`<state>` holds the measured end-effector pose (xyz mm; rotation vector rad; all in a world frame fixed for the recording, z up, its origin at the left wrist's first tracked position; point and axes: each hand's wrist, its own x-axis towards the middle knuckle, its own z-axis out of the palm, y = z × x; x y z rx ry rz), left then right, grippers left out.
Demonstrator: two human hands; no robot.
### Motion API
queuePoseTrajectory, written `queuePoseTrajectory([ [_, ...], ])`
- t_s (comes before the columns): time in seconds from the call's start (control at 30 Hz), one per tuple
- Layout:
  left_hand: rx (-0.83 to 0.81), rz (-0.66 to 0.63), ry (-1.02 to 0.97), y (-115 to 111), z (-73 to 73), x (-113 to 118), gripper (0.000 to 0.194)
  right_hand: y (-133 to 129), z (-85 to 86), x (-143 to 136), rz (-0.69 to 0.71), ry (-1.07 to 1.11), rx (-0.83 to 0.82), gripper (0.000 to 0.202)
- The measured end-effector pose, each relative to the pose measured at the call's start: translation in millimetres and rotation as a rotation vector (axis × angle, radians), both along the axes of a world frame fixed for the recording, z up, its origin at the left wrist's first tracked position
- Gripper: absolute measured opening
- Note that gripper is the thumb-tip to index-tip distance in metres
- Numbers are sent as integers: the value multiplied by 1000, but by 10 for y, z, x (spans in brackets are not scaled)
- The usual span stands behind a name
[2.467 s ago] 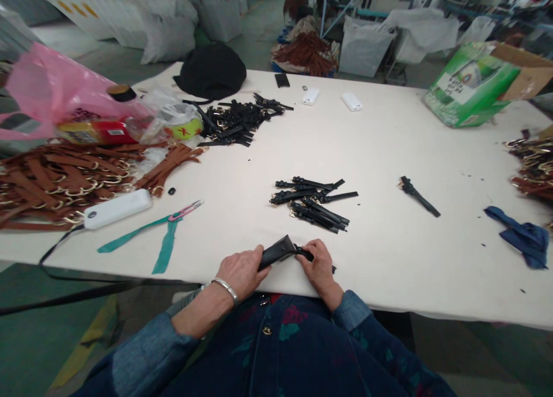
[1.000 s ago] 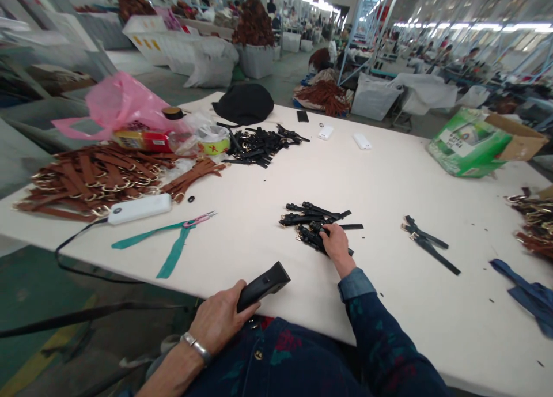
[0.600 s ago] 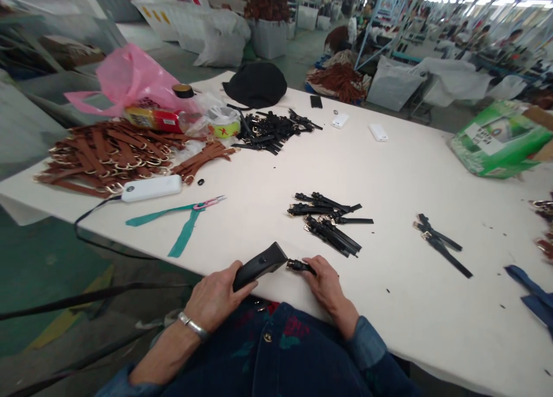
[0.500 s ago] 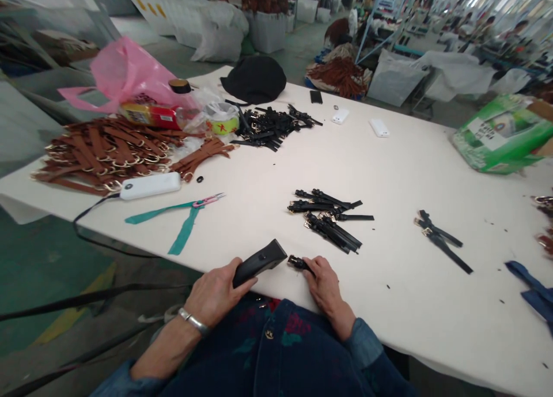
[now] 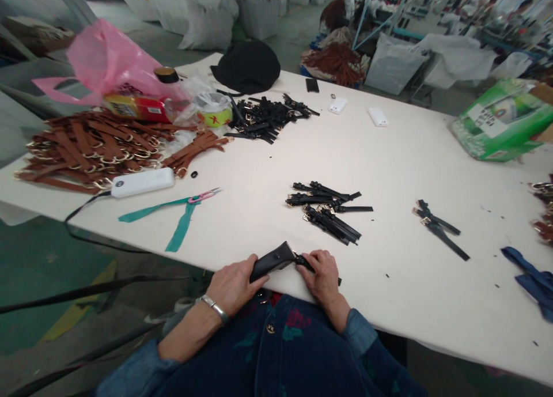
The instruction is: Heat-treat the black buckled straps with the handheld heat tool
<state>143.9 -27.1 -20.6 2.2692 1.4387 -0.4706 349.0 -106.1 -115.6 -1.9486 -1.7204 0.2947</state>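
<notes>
Black clipper-shaped tool (image 5: 270,263) is gripped in the left hand (image 5: 233,284), closed round its body, head angled right. Black buckled strap (image 5: 305,263) is pinched by the right hand (image 5: 323,276) above the near edge of the white table (image 5: 259,212). Strap's near-tool end is held right at the tool's head; contact can't be told. Most of that strap is covered by the right hand. Silver bracelet (image 5: 215,308) is worn on the left side.

Just beyond the hands, a bunch of black straps (image 5: 330,224) is laid out, buckles mostly to the left. Two more straps (image 5: 447,239) are placed to the right, overlapping near the buckles. Pink thread snips (image 5: 205,195) with teal ribbon (image 5: 179,230) attached are set down left, near a white power bank (image 5: 142,182). Brown straps (image 5: 93,146) are heaped far left. Second black heap (image 5: 263,117) is piled on the far side, beside a black cap (image 5: 248,67). Green box (image 5: 495,120) is parked far right.
</notes>
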Motion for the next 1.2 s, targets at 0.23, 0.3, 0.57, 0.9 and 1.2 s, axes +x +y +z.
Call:
queuePoseTrajectory([
  [0.23,5,-77,57,50,-130,150,40,20,-130,45,36,181,121,23],
  [0.3,10,-85,59,49,-161,153,40,19,-143,70,65,200,124,22],
  [0.57,6,-68,53,29,-171,151,40,13,-55,51,81,165,115,17],
  [0.9,20,-47,55,13,-181,150,41,78,11,-55,3,-20,21,19],
  [1.2,30,-40,56,15,-189,149,40,-83,-24,69,-22,144,93,18],
])
